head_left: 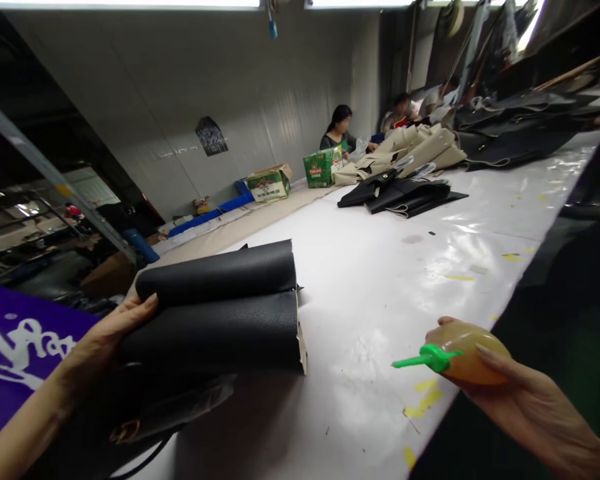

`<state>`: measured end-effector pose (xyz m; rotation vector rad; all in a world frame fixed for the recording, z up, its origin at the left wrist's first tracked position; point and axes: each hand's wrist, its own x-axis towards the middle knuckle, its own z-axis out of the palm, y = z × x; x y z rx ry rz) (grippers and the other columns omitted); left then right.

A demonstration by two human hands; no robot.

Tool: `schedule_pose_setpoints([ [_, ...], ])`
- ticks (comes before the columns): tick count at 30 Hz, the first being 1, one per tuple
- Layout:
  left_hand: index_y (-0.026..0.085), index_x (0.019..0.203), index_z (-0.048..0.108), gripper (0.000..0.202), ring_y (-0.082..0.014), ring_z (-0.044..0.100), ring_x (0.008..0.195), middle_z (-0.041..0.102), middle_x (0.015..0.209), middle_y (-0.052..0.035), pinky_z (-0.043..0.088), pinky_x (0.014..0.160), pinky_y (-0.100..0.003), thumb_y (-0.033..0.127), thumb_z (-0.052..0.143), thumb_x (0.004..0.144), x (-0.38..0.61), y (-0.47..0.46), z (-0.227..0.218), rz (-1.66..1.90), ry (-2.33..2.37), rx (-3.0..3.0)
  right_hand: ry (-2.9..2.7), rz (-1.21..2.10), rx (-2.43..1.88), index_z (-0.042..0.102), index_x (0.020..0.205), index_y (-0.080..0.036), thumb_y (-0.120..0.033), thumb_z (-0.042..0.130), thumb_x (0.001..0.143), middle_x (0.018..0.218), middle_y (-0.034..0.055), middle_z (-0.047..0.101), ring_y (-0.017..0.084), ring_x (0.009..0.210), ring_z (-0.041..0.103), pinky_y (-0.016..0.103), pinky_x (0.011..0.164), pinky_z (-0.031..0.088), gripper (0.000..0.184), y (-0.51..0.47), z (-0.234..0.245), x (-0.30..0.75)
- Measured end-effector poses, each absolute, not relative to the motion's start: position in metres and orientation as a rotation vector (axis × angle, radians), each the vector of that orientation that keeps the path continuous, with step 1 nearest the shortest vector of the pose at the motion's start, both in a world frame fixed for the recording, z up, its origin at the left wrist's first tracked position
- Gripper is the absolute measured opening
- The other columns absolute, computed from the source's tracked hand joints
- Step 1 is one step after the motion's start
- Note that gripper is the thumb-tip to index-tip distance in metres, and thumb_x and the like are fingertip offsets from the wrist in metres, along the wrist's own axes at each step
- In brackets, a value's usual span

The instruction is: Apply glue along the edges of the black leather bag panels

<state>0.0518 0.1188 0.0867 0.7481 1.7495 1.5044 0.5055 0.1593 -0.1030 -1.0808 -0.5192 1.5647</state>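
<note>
My left hand [125,320] grips the left end of a folded black leather piece [220,320], thumb on top and the other fingers hidden beneath. Its cut right edge shows a pale lining. Below it lies more black material with a metal ring fitting [125,432] and a thin strap. At the lower right, my right hand [505,380] is wrapped round a squeeze bottle [480,350] of amber liquid. The bottle's green nozzle [425,360] points left, over the table and apart from the leather.
The white table [350,280] has yellow scraps near its right edge. Black pieces [405,193] and beige pieces [420,147] are piled at the back. Two green boxes [270,185] stand along the far side. A person [337,137] sits behind; others are farther right. A purple sheet [20,360] is at left.
</note>
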Motion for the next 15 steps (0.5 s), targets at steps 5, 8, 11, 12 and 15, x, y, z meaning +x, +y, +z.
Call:
schedule_pose_setpoints([
  [5,0.030,0.115,0.066,0.062,-0.0290,0.072,0.077,0.076,0.089,0.0013,0.059,0.049,-0.028,0.028,0.083,0.055,0.058,0.095,0.080,1.540,1.774,0.546,-0.544,1.558,-1.059,0.070,0.106,-0.030,-0.038,0.080,0.057,0.117,0.0036,0.069,0.036,0.119,0.056,0.036,0.092,0.056,0.050,0.164,-0.098,0.497],
  [8,0.030,0.103,0.070,0.065,-0.0335,0.071,0.082,0.076,0.089,0.0000,0.059,0.051,-0.030,0.035,0.090,0.042,0.057,0.087,0.079,1.470,1.794,0.524,-0.573,1.554,-1.032,0.068,0.108,-0.030,-0.040,0.080,0.058,0.113,0.0034,0.070,0.035,0.112,0.061,0.037,0.093,0.055,0.053,0.165,-0.093,0.493],
  [11,0.028,0.090,0.071,0.063,-0.0358,0.071,0.081,0.076,0.088,-0.0015,0.059,0.054,-0.032,0.032,0.092,0.031,0.059,0.081,0.076,1.391,1.798,0.467,-0.607,1.554,-1.011,0.065,0.111,-0.028,-0.041,0.080,0.058,0.108,0.0047,0.071,0.034,0.106,0.063,0.040,0.095,0.053,0.057,0.163,-0.088,0.490],
  [12,0.029,0.090,0.070,0.064,-0.0362,0.071,0.080,0.076,0.089,-0.0012,0.059,0.054,-0.033,0.031,0.092,0.030,0.060,0.079,0.074,1.366,1.801,0.452,-0.609,1.556,-1.012,0.064,0.112,-0.028,-0.041,0.080,0.058,0.108,0.0049,0.071,0.034,0.106,0.063,0.040,0.096,0.053,0.058,0.162,-0.088,0.490],
  [15,0.037,0.105,0.067,0.073,-0.0391,0.070,0.090,0.076,0.095,0.0013,0.060,0.061,-0.039,0.029,0.089,0.036,0.068,0.075,0.071,1.339,1.771,0.481,-0.576,1.559,-1.025,0.061,0.115,-0.028,-0.042,0.081,0.057,0.108,0.0047,0.070,0.034,0.108,0.062,0.041,0.096,0.052,0.063,0.159,-0.090,0.491],
])
